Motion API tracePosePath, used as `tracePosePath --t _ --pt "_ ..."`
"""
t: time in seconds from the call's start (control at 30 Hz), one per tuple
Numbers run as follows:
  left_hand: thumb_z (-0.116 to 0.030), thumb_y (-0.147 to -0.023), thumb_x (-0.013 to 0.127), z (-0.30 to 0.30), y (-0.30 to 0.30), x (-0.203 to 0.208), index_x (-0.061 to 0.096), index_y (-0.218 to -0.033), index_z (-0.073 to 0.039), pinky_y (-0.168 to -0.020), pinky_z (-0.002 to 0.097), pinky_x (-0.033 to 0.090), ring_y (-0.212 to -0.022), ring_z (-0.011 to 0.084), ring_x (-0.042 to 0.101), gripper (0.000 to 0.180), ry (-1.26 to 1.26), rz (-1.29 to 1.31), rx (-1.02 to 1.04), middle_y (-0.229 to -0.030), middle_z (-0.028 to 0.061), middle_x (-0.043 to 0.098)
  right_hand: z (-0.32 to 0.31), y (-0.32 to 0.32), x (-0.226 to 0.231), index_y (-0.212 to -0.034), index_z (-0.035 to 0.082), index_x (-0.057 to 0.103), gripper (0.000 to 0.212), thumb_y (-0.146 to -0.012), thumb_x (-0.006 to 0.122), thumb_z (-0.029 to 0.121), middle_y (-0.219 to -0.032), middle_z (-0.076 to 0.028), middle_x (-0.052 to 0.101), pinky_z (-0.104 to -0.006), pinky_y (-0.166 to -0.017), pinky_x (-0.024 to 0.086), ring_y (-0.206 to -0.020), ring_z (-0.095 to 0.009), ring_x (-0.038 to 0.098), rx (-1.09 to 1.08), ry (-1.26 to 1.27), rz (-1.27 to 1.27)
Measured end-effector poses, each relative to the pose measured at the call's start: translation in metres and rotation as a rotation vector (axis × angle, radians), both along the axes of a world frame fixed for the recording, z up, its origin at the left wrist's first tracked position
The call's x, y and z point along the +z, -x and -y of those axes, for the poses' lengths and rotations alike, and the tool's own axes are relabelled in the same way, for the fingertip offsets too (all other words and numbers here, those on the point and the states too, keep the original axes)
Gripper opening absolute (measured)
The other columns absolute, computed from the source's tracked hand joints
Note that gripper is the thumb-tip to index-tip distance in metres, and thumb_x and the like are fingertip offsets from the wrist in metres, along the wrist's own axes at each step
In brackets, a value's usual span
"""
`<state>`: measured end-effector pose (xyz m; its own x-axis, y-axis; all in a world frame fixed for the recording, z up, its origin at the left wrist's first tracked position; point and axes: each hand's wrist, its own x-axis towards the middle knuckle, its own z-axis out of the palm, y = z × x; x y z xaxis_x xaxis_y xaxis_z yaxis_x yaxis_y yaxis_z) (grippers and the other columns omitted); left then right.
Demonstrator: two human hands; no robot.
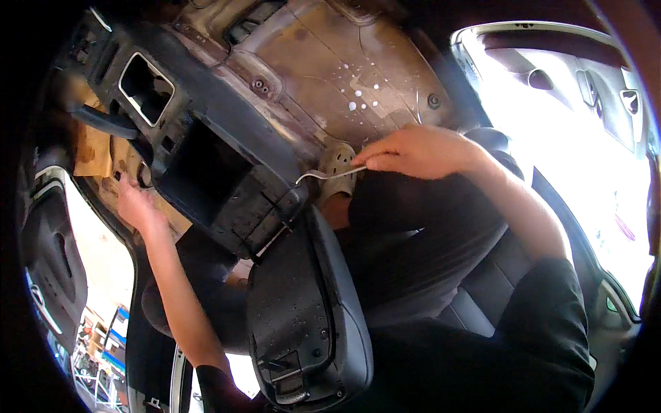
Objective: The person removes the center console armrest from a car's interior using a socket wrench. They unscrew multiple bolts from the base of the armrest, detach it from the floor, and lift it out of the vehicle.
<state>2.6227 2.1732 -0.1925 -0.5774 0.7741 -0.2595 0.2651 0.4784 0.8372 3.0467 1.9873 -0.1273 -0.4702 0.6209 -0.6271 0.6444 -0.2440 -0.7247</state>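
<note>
In a car cabin with bare metal floor (310, 76), black console (272, 189) runs up between the legs, hinged lid (292, 310) swung back toward the torso. Right hand (423, 151) pinches a thin bent metal tool (334, 175), tip at the console's rear corner, contact unclear. Left hand (140, 205) is well apart, on the console's left side; fingers blurred, can't tell if gripping anything. Clog (339, 162) below the tool.
</note>
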Motion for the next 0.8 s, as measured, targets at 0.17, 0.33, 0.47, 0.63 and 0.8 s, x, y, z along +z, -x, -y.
tracePosePath --t 0.17,0.33,0.47,0.63,0.8 --pt "-0.033 -0.094 0.054 -0.001 0.001 -0.025 0.066 -0.092 0.005 -0.070 0.0371 0.046 -0.073 0.0232 0.058 0.040 -0.123 -0.301 -0.216 -0.086 0.0115 0.067 0.031 0.016 0.009 -0.128 0.010 0.062 0.036 -0.103 0.046 0.032 -0.113 -0.016 0.069 -0.0396 -0.093 0.048 -0.104 -0.033 0.065 -0.154 0.027 -0.001" --pt "-0.034 -0.094 0.053 -0.001 -0.013 -0.018 0.070 -0.096 0.004 -0.079 0.0425 0.047 -0.083 0.0310 0.063 0.043 -0.093 -0.540 -0.265 -0.089 0.0174 0.071 0.059 0.038 0.024 -0.126 0.006 0.061 0.033 -0.103 0.047 0.025 -0.100 -0.022 0.068 -0.0433 -0.078 0.052 -0.086 -0.039 0.066 -0.275 0.037 -0.002" --pt "-0.035 -0.094 0.053 0.002 -0.017 -0.012 0.071 -0.093 0.004 -0.078 0.0430 0.047 -0.082 0.0314 0.063 0.043 -0.083 -0.628 -0.260 -0.088 0.0170 0.071 0.073 0.054 0.027 -0.121 0.011 0.060 0.027 -0.100 0.048 0.022 -0.077 -0.023 0.066 -0.0507 -0.066 0.053 -0.071 -0.042 0.064 -0.309 -0.092 0.044" --pt "-0.036 -0.092 0.054 0.005 -0.023 -0.012 0.071 -0.093 0.004 -0.078 0.0431 0.047 -0.082 0.0324 0.063 0.044 -0.088 -0.505 -0.230 -0.089 0.0184 0.071 0.049 0.042 0.032 -0.125 0.012 0.058 0.029 -0.102 0.047 0.026 -0.072 -0.021 0.064 -0.0501 -0.060 0.053 -0.063 -0.041 0.063 -0.013 -0.174 0.253" --pt "-0.037 -0.089 0.056 0.007 -0.028 -0.008 0.070 -0.094 0.006 -0.078 0.0430 0.047 -0.082 0.0349 0.063 0.045 -0.038 -0.509 -0.216 -0.089 0.0208 0.071 0.021 0.030 0.030 -0.131 0.017 0.052 0.033 -0.101 0.049 0.028 -0.061 -0.018 0.060 -0.0481 -0.057 0.052 -0.058 -0.036 0.064 0.319 -0.226 0.400"
